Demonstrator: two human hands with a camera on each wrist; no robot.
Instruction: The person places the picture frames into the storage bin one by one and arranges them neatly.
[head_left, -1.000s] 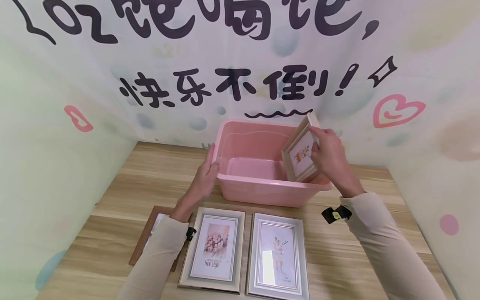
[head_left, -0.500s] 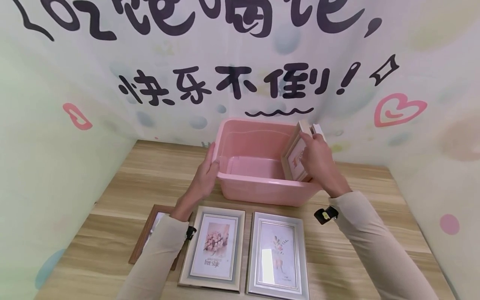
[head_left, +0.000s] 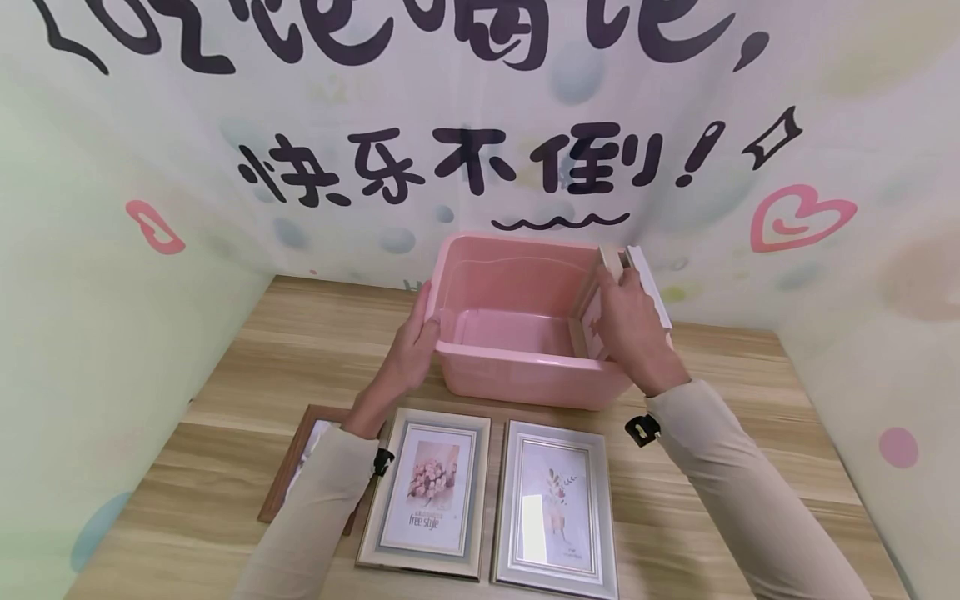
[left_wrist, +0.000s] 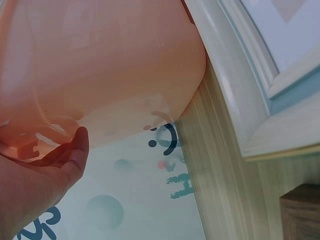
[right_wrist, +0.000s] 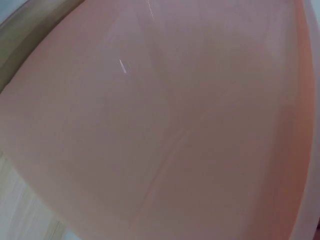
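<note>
So there's one pink tub (head_left: 517, 382) and at least four frames: brown (head_left: 288, 467), cream (head_left: 427, 492) and silver (head_left: 557, 508) flat near side, plus a pale wood one (head_left: 589, 325) in the tub's right end, pinched by the right hand (head_left: 633, 321). Left hand (head_left: 411, 348) grips the left rim. Wood-grain table (head_left: 225, 392), printed wall (head_left: 525, 108) on the far side. Left sleeve (head_left: 318, 492) blocks some brown; a white-edged thing (head_left: 651, 287) right of the pale one's mostly hidden.

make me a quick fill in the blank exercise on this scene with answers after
The tub held by the left hand is ____ in color.
The right hand holds a beige frame at the tub's ____ (left or right) end.
The bouquet frame reads "free ____".
The brown frame is partly hidden by the person's ____ arm.

Missing words: pink; right; style; left
</note>
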